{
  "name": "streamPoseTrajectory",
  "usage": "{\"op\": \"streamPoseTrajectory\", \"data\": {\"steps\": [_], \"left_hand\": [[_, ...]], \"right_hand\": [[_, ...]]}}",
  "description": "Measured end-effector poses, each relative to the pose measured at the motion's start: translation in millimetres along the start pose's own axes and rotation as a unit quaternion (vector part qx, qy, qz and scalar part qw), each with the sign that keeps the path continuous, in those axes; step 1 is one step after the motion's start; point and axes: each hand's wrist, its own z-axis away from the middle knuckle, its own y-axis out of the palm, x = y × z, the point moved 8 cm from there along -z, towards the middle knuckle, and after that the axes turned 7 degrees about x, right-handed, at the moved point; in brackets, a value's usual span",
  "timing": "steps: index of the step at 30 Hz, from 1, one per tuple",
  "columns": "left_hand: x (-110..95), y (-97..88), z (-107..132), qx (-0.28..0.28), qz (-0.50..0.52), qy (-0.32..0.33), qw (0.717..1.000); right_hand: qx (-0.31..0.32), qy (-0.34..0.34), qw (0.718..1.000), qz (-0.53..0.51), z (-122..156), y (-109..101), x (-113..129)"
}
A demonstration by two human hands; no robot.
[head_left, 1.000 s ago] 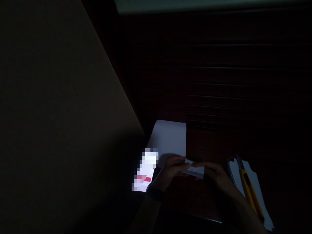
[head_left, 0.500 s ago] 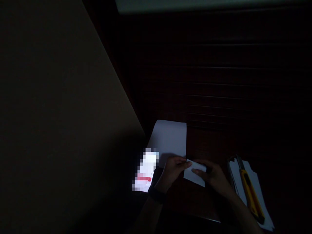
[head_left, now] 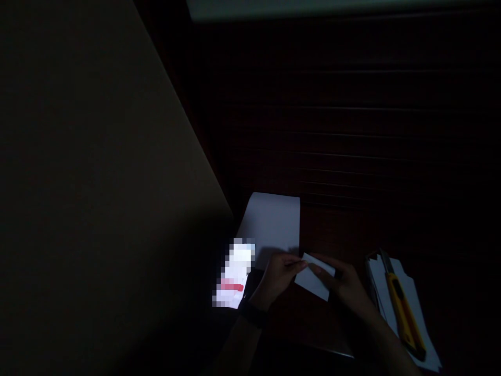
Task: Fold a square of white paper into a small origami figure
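Note:
A small white piece of paper [head_left: 314,284] is held between my two hands above the dark table. My left hand [head_left: 278,277] pinches its upper left corner with thumb and fingertips; a dark band circles that wrist. Across the paper's face lies the thumb of my right hand [head_left: 344,282], while its fingers go behind the upper right edge. Just beyond my left hand rests a larger white sheet [head_left: 274,219], its far edge curving. Left of that wrist glows a phone screen [head_left: 235,274], its content blurred out.
At the right, a yellow box cutter [head_left: 405,313] lies on a stack of white papers [head_left: 420,329], its blade end pointing away from me. A plain wall or panel [head_left: 117,156] fills the left side. Dark ridged wood [head_left: 352,130] rises behind the table. The light is very dim.
The small paper has turned slightly and shifted a little to the right at its upper edge. My right thumb has slid up toward the left fingertips. Other things stay put.

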Motion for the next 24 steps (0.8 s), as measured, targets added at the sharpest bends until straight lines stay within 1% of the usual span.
{"op": "streamPoseTrajectory", "data": {"steps": [3,5,6,7,9,11,13,15,17,20,24], "left_hand": [[-3.9,5.6,-0.7,0.021,0.009,0.024,0.999],[-5.4,11.4,-1.3,0.043,0.046,0.038,0.997],[-5.7,13.0,-1.5,0.046,0.067,0.042,0.996],[-5.3,12.9,-1.5,0.038,0.085,0.044,0.995],[-3.5,8.6,-0.6,-0.002,0.112,0.044,0.993],[-2.8,3.0,1.4,-0.043,0.132,0.046,0.989],[-4.5,-1.1,3.3,-0.068,0.142,0.056,0.986],[-7.3,-3.5,3.9,-0.080,0.126,0.065,0.987],[-10.1,-3.7,3.4,-0.081,0.083,0.070,0.991],[-14.1,-2.0,2.7,-0.082,0.007,0.084,0.993],[-15.5,-0.7,3.7,-0.095,-0.075,0.090,0.989]], "right_hand": [[-0.010,0.000,1.000,0.025,-0.4,-1.0,-5.0],[-0.022,0.000,0.999,0.049,-0.3,-1.5,-7.8],[-0.029,0.000,0.998,0.063,-0.1,-1.8,-8.4],[-0.038,0.001,0.996,0.078,0.3,-1.9,-8.4],[-0.046,0.005,0.993,0.108,1.2,-0.4,-7.1],[-0.041,0.003,0.991,0.129,2.0,4.0,-3.7],[-0.029,-0.014,0.990,0.139,2.8,9.7,2.3],[-0.032,-0.034,0.989,0.144,4.0,12.4,8.4],[-0.047,-0.045,0.988,0.140,5.1,11.3,12.0],[-0.064,-0.044,0.988,0.132,5.3,6.7,11.6],[-0.058,-0.032,0.989,0.136,3.2,2.5,6.2]]}}
